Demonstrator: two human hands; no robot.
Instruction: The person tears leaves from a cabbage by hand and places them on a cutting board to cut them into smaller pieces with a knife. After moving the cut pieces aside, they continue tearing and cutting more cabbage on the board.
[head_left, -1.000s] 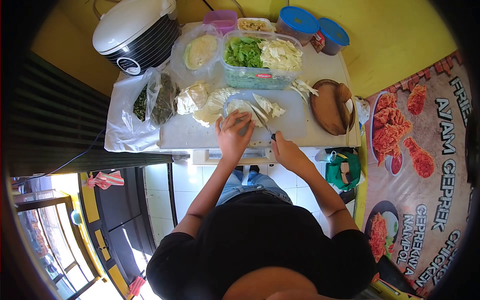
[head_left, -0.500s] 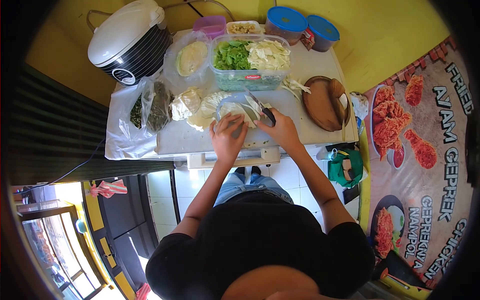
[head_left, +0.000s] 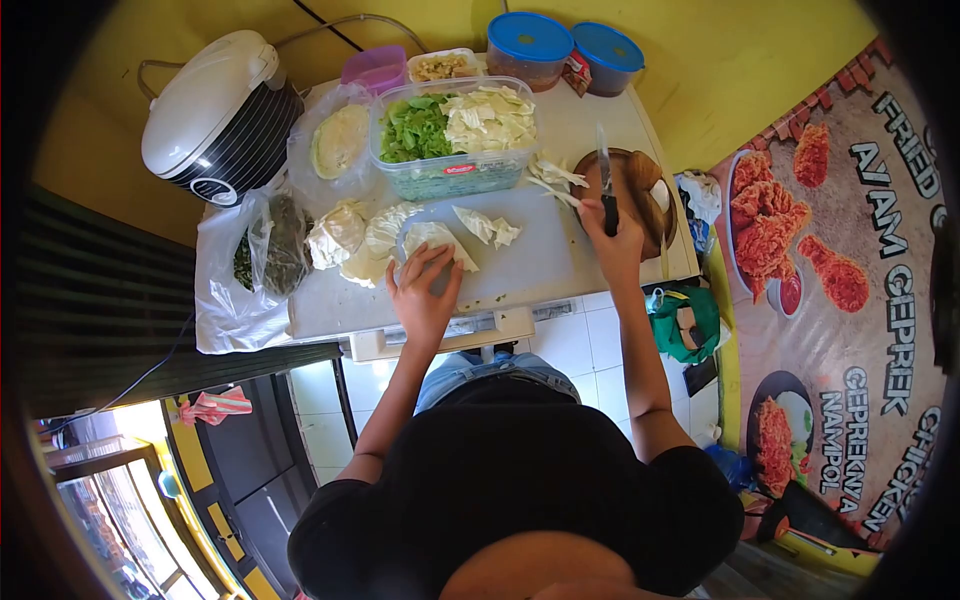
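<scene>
My right hand (head_left: 616, 250) grips the black handle of a knife (head_left: 604, 165), its blade pointing away from me beside a round wooden mortar (head_left: 640, 200). The fingertips are right at the end of a pale cabbage strip (head_left: 556, 190) by the small pile of trimmings. On the cutting board (head_left: 535, 250), my left hand (head_left: 426, 292) lies with fingers spread over a cabbage leaf piece (head_left: 440, 243). Cut cabbage pieces (head_left: 487, 227) sit just beyond it. To the left are loose cabbage leaves (head_left: 385, 232) and a partly peeled cabbage chunk (head_left: 336, 236).
A clear tub (head_left: 455, 178) of chopped greens and cabbage stands behind the board. Half a cabbage (head_left: 340, 142) rests in a plastic bag, near a rice cooker (head_left: 220, 115). Blue-lidded containers (head_left: 530, 45), a purple container (head_left: 376, 70) and a small tray (head_left: 443, 66) line the back.
My right hand has moved right with the knife, from the cabbage on the board to the trimmings beside the mortar. My left hand stays on the leaf piece. The view has shifted slightly.
</scene>
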